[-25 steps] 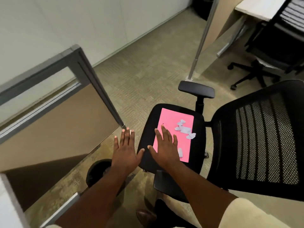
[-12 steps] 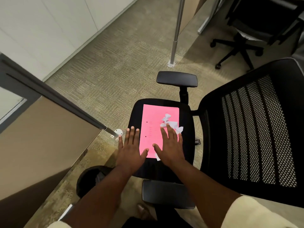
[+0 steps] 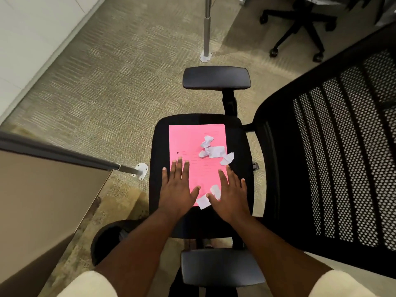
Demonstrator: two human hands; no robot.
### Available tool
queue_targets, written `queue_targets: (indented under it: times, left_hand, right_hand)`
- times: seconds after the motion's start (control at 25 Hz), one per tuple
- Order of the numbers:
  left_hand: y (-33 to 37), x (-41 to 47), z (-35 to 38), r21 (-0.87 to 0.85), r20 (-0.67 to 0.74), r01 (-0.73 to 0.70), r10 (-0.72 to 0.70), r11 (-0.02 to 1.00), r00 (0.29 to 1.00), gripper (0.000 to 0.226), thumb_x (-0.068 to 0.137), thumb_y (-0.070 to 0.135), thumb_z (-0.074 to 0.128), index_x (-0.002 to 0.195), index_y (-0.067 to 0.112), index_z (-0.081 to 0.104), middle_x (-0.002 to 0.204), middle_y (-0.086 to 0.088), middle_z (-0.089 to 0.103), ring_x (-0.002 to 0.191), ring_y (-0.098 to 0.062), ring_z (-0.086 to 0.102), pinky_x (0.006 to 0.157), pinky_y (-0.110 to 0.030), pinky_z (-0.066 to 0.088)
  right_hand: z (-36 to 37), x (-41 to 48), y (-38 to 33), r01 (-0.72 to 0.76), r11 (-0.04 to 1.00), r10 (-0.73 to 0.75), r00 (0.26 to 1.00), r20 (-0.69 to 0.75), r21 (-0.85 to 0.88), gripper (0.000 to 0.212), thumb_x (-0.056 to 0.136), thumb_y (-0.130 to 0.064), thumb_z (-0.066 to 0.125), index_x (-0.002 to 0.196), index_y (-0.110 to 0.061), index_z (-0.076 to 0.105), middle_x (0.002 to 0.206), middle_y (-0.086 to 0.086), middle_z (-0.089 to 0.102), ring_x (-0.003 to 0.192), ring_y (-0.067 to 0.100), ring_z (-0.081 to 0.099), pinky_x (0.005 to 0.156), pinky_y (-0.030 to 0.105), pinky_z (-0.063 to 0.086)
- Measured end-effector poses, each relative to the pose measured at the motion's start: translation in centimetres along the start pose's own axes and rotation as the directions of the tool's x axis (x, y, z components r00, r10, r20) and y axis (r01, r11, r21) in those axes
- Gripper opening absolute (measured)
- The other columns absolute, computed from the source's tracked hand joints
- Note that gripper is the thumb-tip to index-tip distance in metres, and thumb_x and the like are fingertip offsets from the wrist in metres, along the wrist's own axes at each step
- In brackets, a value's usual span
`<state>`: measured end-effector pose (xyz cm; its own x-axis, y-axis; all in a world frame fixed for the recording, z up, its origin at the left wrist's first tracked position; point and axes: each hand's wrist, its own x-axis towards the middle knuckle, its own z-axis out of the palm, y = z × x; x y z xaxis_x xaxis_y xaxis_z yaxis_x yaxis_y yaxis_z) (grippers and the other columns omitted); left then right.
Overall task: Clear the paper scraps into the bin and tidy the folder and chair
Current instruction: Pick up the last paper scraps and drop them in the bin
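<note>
A pink folder (image 3: 190, 142) lies flat on the black seat of an office chair (image 3: 158, 146). Several white paper scraps (image 3: 215, 151) sit on the folder's right half, and two more scraps (image 3: 203, 202) lie at its near edge between my hands. My left hand (image 3: 176, 189) hovers flat, fingers apart, over the folder's near left corner. My right hand (image 3: 230, 194) is spread over the near right corner, holding nothing. A black bin (image 3: 105, 239) stands on the floor below left, partly hidden by my left forearm.
The chair's mesh backrest (image 3: 342, 163) rises at the right, with armrests far (image 3: 216, 77) and near (image 3: 218, 266). A partition panel (image 3: 42, 189) with a metal foot (image 3: 140, 170) stands at the left. A pole (image 3: 206, 28) and another chair's base (image 3: 300, 24) are beyond.
The view has tilted down and come closer to the chair. Both hands have spread apart over the folder's near end; the right hand has moved off the scraps to the right corner.
</note>
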<state>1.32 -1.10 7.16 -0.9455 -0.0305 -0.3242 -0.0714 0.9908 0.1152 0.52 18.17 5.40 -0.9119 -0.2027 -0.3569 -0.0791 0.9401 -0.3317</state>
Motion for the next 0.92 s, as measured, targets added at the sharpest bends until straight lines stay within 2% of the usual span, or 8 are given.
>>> queue_targets:
  times: [0.16,0.32,0.44,0.56,0.64,0.76,0.84,0.92]
  left_hand:
    - [0.3,4.7,2.5,-0.012,-0.001,-0.057,0.057,0.998,0.998,0.084,0.094,0.06,0.038,0.159,0.02,0.002,0.167,-0.01,-0.002,0.154,-0.027,-0.005,0.123,-0.053,0.001]
    - [1.5,9.5,4.9,-0.069,0.006,-0.124,0.124,0.99,0.992,0.079,0.097,0.054,0.045,0.158,0.029,0.001,0.167,-0.008,-0.007,0.153,-0.028,-0.004,0.123,-0.049,0.006]
    - [2.3,12.5,6.0,-0.117,0.01,-0.172,0.175,0.978,0.985,0.078,0.098,0.041,0.054,0.157,0.032,0.004,0.167,-0.007,-0.008,0.153,-0.028,-0.002,0.122,-0.045,0.012]
    - [2.8,15.3,6.6,-0.112,0.041,-0.232,0.238,0.966,0.97,0.071,0.101,0.024,0.051,0.158,0.033,0.009,0.167,-0.009,-0.01,0.153,-0.031,-0.005,0.122,-0.045,0.011]
    - [2.9,16.5,6.7,-0.09,0.088,-0.25,0.258,0.964,0.962,0.064,0.101,0.017,0.049,0.157,0.03,0.02,0.167,-0.009,-0.001,0.153,-0.032,0.001,0.122,-0.045,0.015]
    - [2.8,16.7,6.6,-0.066,0.085,-0.243,0.248,0.968,0.965,0.052,0.099,0.015,0.053,0.15,0.02,0.04,0.16,-0.008,0.031,0.146,-0.029,0.028,0.108,-0.042,0.043]
    - [2.7,16.6,6.5,-0.093,0.048,-0.227,0.232,0.969,0.971,0.044,0.098,0.016,0.056,0.142,0.015,0.051,0.141,-0.007,0.052,0.127,-0.025,0.048,0.092,-0.037,0.054]
    - [2.6,16.8,6.5,-0.097,0.041,-0.242,0.247,0.965,0.968,0.036,0.097,0.016,0.056,0.132,0.012,0.06,0.121,-0.006,0.061,0.108,-0.023,0.056,0.078,-0.032,0.053]
  right_hand:
    - [3.1,1.3,1.2,-0.032,0.999,0.032,0.999,0.006,0.02,0.087,0.085,-0.064,0.055,0.155,-0.024,0.021,0.166,0.007,0.016,0.151,0.027,0.019,0.122,0.057,0.014]
    - [6.3,2.3,1.9,-0.042,0.998,0.04,0.998,0.047,0.042,0.093,0.082,-0.068,0.057,0.155,-0.027,0.018,0.167,0.004,0.012,0.152,0.025,0.016,0.122,0.054,0.014]
    - [8.0,2.4,2.2,-0.06,0.996,0.057,0.997,0.055,0.064,0.096,0.079,-0.071,0.059,0.155,-0.027,0.019,0.167,0.003,0.012,0.152,0.024,0.017,0.122,0.054,0.016]
    - [8.8,2.7,2.9,-0.087,0.993,0.085,0.996,0.038,0.076,0.096,0.079,-0.07,0.061,0.154,-0.028,0.019,0.167,0.003,0.013,0.152,0.023,0.019,0.121,0.053,0.017]
    - [8.9,3.1,3.7,-0.101,0.991,0.099,0.995,0.026,0.085,0.095,0.079,-0.069,0.061,0.154,-0.028,0.02,0.167,0.003,0.013,0.152,0.023,0.02,0.121,0.052,0.017]
    - [8.5,3.7,4.6,-0.115,0.99,0.114,0.993,0.022,0.084,0.093,0.082,-0.07,0.058,0.154,-0.028,0.018,0.167,0.003,0.011,0.152,0.024,0.017,0.122,0.053,0.016]
    - [8.2,4.2,4.8,-0.111,0.991,0.109,0.994,0.022,0.077,0.093,0.083,-0.069,0.059,0.155,-0.028,0.017,0.168,0.004,0.011,0.152,0.024,0.016,0.122,0.052,0.014]
    - [7.9,4.6,4.8,-0.098,0.992,0.097,0.995,0.009,0.077,0.093,0.083,-0.065,0.061,0.156,-0.027,0.017,0.167,0.004,0.011,0.152,0.024,0.016,0.122,0.052,0.012]
